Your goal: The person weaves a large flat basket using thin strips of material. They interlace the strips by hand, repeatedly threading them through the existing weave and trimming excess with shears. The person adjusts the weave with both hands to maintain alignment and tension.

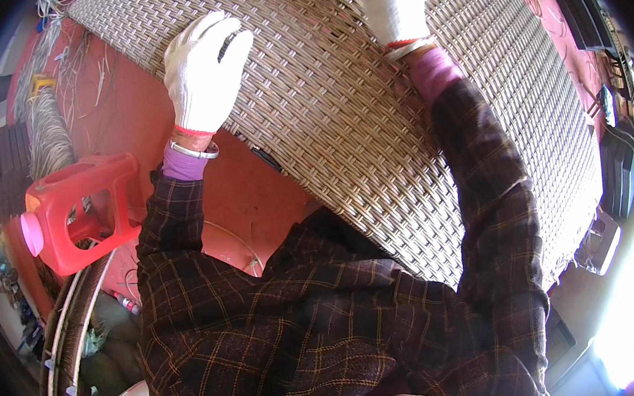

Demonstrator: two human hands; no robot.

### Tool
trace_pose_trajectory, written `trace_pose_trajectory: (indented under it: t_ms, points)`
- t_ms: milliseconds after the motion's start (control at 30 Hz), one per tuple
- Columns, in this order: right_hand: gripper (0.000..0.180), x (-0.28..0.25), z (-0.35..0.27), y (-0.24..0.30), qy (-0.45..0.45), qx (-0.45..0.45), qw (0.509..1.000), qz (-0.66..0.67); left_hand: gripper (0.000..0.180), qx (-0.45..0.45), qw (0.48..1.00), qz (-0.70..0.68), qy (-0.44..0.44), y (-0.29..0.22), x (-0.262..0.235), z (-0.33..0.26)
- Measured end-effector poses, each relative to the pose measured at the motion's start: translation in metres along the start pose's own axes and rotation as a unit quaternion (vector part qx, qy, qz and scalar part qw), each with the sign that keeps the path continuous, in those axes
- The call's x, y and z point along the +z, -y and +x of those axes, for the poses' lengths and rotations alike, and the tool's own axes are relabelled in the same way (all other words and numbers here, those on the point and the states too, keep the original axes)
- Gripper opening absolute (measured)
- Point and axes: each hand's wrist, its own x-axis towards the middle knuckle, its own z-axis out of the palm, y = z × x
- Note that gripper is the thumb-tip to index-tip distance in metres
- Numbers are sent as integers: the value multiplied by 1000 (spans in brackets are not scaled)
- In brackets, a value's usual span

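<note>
Head view: white-gloved left hand (205, 73) lies flat, fingers spread, on large beige woven wicker panel (370, 119); white-gloved right hand (393, 4) pinches a strand at its top. Red floor (131, 108), red plastic jug (80, 211) left.

White knit gloves with red cuff bands on left hand (205, 69) and right hand (395, 6); purple undersleeves; silver bangle (194, 151) at left wrist; dark plaid jacket (326, 309), orange lines.
</note>
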Motion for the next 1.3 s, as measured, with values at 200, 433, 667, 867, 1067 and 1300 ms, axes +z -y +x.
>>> trace_pose_trajectory:
  t_ms: [200, 433, 667, 867, 1067, 1300]
  points:
    - [20, -10, -46, 70, 188, 62, 967, 163, 28, -17, 1000, 5, 19, -4, 1, 2]
    - [11, -33, 11, 45, 213, 42, 940, 264, 28, -32, 999, 4, 27, -11, 1, 6]
    - [13, 6, 31, -13, 171, 36, 981, 88, 27, -38, 999, -13, 30, -9, 3, 6]
    - [26, -11, -33, 42, 334, -162, 923, 100, 23, 30, 999, -24, 9, -9, 7, 9]
    - [15, -98, 49, -6, 331, 73, 939, 51, 23, -30, 998, -35, 35, -10, 7, 11]
    - [38, -113, -34, -6, 342, 28, 939, -1, 21, -4, 997, -63, 40, -6, 13, 13]
